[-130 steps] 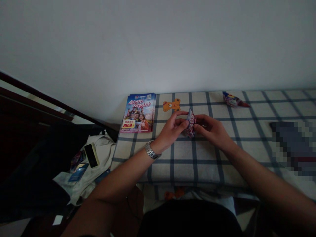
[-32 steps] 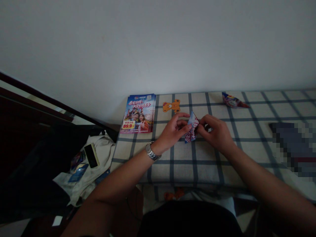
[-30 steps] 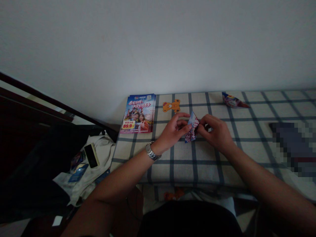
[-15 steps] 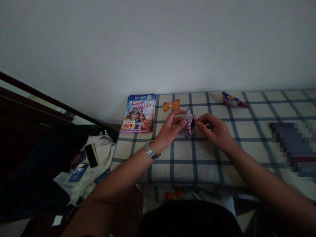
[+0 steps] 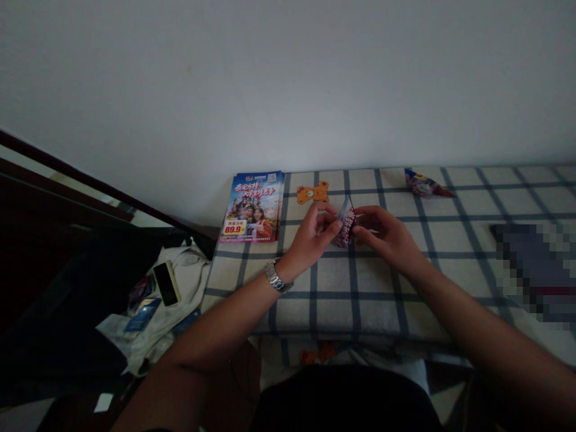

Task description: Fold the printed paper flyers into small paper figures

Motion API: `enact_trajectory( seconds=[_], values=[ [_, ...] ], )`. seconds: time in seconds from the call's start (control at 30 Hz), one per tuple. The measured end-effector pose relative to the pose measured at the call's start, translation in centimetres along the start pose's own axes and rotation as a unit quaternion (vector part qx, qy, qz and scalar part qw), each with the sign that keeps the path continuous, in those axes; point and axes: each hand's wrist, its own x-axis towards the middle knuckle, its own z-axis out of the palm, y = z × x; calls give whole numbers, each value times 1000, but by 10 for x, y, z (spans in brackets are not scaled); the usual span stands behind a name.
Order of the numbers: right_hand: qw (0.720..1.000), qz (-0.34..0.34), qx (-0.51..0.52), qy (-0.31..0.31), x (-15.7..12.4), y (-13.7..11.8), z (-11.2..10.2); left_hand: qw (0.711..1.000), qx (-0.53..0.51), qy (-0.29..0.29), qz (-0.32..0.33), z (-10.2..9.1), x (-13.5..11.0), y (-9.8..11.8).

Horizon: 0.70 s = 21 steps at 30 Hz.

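Note:
A folded flyer (image 5: 346,225), small and pointed at the top with printed lettering on its face, stands between my hands above the checked cloth. My left hand (image 5: 315,233), with a metal watch at the wrist, pinches its left side between thumb and fingers. On the other side, my right hand (image 5: 382,233) has thumb and fingertips closed on the right edge. At the back right lies another folded paper piece (image 5: 425,184), pointed toward the right. A stack of printed flyers (image 5: 252,207) sits at the table's left end.
The checked tablecloth (image 5: 292,306) carries an orange bear print. A pixelated dark object (image 5: 540,270) lies at the right. Left of the table, a phone (image 5: 166,283) rests on white fabric (image 5: 189,267) among printed packets. A pale wall (image 5: 288,84) rises behind.
My right hand has moved left, and its fingers now meet the folded flyer's right edge. The folded flyer has turned slightly and looks narrower. My left hand keeps its hold.

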Motion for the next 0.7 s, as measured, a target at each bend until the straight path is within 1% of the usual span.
enact_trajectory(
  seconds=[0.1, 0.27, 0.33, 0.53, 0.7],
  values=[
    [999, 6, 42, -5, 0, -4, 1, 998, 52, 13, 34, -1, 1, 0],
    [998, 13, 64, -4, 1, -6, 2, 999, 32, -24, 36, -1, 1, -2],
    [997, 13, 70, 0, 1, -5, 3, 998, 43, -31, 43, 0, 0, -1],
    [995, 15, 102, -9, 2, -2, 4, 993, 107, 5, 52, -1, -3, 4],
    [991, 26, 127, -16, 2, -1, 4, 977, 198, 4, 81, -4, -4, 9]
  ],
)
